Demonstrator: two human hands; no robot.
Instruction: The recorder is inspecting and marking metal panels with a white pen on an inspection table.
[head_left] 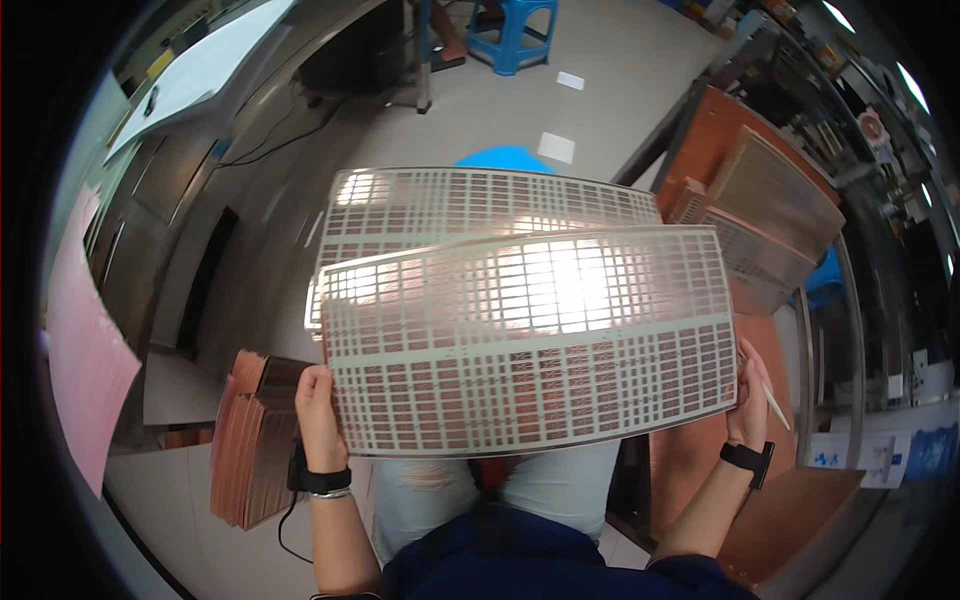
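Observation:
A large circuit board panel [440, 395], with a pale grid of many small copper-coloured units, is held up over my lap, its glossy face reflecting bright light. My left hand [318, 420] is closed on its left edge near the lower corner. Gripping the opposite edge is my right hand [748, 405], its fingers partly hidden. A thin white pen-like stick [775, 402] juts from that hand too. Just beyond the held panel lies a similar panel [400, 200], partly covered by it. What supports that far panel is hidden.
A stack of copper-edged panels [250, 455] stands low at my left. More panels [775, 200] lean against a brown board [722, 125] at the right. A pink sheet [90, 350] hangs far left. Beyond are a blue stool [512, 35] and another person's foot [450, 52].

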